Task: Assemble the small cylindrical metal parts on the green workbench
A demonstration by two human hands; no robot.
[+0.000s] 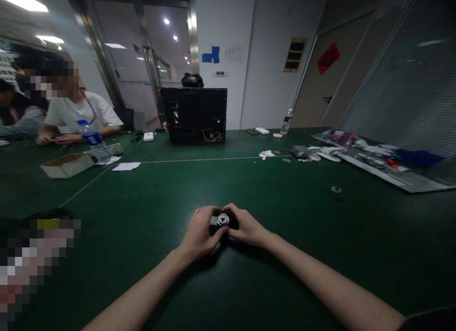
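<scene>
Both my hands meet at the middle of the green table (142, 217), cupped round a small dark round part with a shiny metal hub (223, 220). My left hand (200, 233) wraps its fingers round the part's left side. On the right side my right hand (246, 225) does the same. Only the hub and a bit of the dark body show between the fingers; what lies under the hands is hidden.
A small metal ring (336, 192) lies to the right. A black open computer case (194, 115) stands at the back. A cardboard box (67, 165) and water bottle (94, 141) sit far left by a seated person (76, 115). Papers and parts (377, 160) fill the right side.
</scene>
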